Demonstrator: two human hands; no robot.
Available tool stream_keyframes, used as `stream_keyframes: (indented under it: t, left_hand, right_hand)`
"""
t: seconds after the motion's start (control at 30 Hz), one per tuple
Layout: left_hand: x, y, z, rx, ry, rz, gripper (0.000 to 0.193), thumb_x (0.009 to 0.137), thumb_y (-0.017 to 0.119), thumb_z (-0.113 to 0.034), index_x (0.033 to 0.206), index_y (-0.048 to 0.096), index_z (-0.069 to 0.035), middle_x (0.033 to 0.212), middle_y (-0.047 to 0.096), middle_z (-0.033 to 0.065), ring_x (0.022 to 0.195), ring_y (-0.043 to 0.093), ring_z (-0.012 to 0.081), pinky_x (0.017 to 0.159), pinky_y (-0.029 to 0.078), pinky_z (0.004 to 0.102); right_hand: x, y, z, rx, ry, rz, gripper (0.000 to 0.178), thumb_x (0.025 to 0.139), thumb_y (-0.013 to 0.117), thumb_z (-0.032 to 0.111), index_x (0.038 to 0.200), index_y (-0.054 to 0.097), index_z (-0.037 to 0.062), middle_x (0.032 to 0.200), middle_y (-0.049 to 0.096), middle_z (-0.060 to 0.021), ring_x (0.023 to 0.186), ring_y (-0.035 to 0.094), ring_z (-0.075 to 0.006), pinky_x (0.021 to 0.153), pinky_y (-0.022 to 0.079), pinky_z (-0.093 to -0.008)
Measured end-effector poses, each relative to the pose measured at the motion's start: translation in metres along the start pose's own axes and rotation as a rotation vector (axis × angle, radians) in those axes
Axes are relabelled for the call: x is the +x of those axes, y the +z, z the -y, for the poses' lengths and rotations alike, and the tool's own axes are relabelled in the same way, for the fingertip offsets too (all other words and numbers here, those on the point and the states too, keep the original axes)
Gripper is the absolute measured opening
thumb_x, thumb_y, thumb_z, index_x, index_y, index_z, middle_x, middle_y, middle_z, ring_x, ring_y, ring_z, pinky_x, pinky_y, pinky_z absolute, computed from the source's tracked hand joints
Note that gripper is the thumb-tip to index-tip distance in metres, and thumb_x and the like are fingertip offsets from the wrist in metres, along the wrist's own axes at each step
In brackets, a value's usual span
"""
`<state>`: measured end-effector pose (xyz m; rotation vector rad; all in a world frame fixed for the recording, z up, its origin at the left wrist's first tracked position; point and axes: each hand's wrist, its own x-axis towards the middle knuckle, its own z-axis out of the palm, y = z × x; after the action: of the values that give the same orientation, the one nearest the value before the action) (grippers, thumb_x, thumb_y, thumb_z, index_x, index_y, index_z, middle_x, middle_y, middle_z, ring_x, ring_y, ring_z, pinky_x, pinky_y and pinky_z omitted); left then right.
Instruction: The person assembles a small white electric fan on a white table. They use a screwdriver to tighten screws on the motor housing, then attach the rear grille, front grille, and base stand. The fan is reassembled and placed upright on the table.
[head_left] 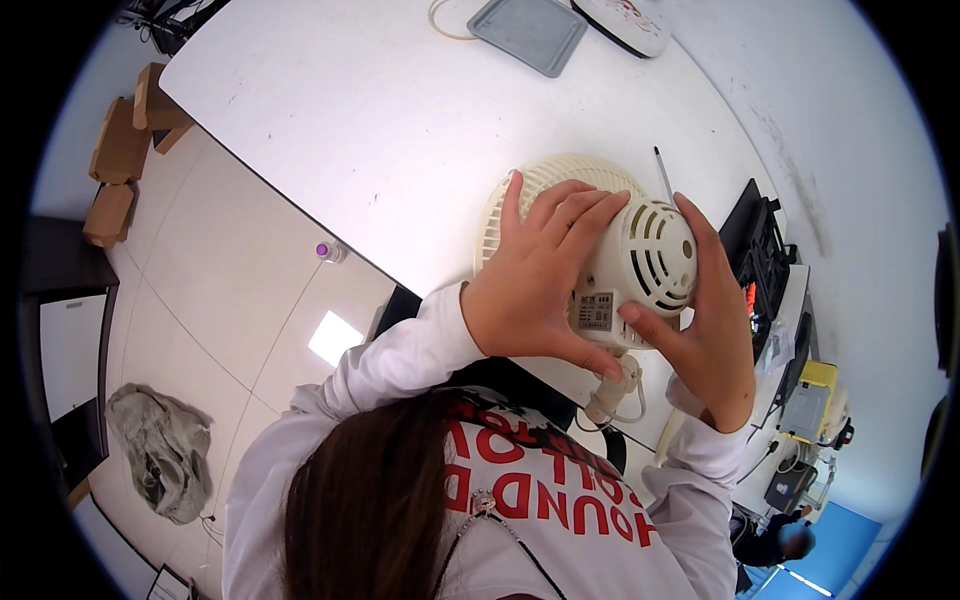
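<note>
A cream fan (640, 240) is placed near the edge of the white worktop (350, 120), its slotted motor housing (662, 262) turned upward and its ribbed grille (553, 170) beneath. The housing's left side is clasped by the grip of the left hand (540, 270), the fingers being spread. The right side is held by the grip of the right hand (715, 325), between fingers and thumb. Beyond the grille, a thin rod (663, 172) is seen; farther off, a grey tray (530, 36) is shown.
</note>
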<state>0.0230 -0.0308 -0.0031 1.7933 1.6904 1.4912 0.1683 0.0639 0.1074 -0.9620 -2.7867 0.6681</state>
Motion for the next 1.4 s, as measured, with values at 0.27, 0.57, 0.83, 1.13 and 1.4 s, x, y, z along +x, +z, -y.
stream_keyframes:
  t: [0.27, 0.57, 0.83, 1.13, 1.4]
  left_hand:
    - [0.0, 0.002, -0.003, 0.058, -0.016, -0.001, 0.123, 0.045, 0.082, -0.065, 0.14, 0.032, -0.006, 0.135, 0.039, 0.0156, 0.133, 0.028, 0.0356, 0.105, 0.0, 0.0674]
    - [0.0, 0.001, -0.004, 0.029, -0.043, 0.018, 0.119, 0.046, 0.085, -0.059, 0.14, 0.033, -0.008, 0.136, 0.039, 0.0158, 0.134, 0.028, 0.0356, 0.107, -0.001, 0.063]
    - [0.003, 0.001, 0.0, 0.037, -0.055, 0.043, 0.121, 0.041, 0.088, -0.053, 0.14, 0.034, -0.009, 0.136, 0.041, 0.0136, 0.134, 0.027, 0.0348, 0.108, 0.0, 0.0605]
    - [0.001, -0.003, -0.001, 0.089, -0.033, 0.05, 0.126, 0.034, 0.09, -0.049, 0.14, 0.035, -0.01, 0.139, 0.042, 0.0103, 0.134, 0.029, 0.0328, 0.109, 0.003, 0.0583]
    - [0.002, -0.002, -0.004, 0.048, -0.007, 0.016, 0.121, 0.038, 0.089, -0.05, 0.141, 0.036, -0.013, 0.135, 0.046, 0.0043, 0.133, 0.028, 0.0325, 0.106, -0.001, 0.0634]
  right_hand:
    - [-0.003, 0.007, -0.01, 0.056, -0.093, -0.061, 0.089, 0.066, 0.082, 0.033, 0.136, 0.036, 0.0046, 0.115, 0.051, -0.0162, 0.101, 0.06, -0.0306, 0.079, 0.051, -0.0364]
    - [-0.012, 0.029, -0.031, 0.495, -0.136, -0.096, 0.113, 0.058, 0.087, 0.03, 0.144, 0.02, 0.0014, 0.136, 0.036, -0.0185, 0.124, 0.045, -0.0299, 0.101, 0.041, -0.039]
    - [-0.036, 0.038, -0.04, 0.667, -0.07, -0.093, 0.121, 0.057, 0.089, 0.024, 0.148, 0.012, 0.0038, 0.144, 0.033, -0.0177, 0.13, 0.041, -0.0292, 0.108, 0.034, -0.0421]
    - [-0.047, 0.048, -0.044, 0.635, -0.093, -0.182, 0.104, 0.067, 0.083, 0.019, 0.148, 0.018, 0.0059, 0.148, 0.03, -0.0146, 0.131, 0.041, -0.0288, 0.107, 0.035, -0.043]
    - [-0.05, 0.05, -0.047, 0.656, -0.155, -0.184, 0.093, 0.07, 0.082, 0.019, 0.144, 0.028, 0.0077, 0.145, 0.032, -0.0171, 0.133, 0.034, -0.0342, 0.105, 0.036, -0.0433]
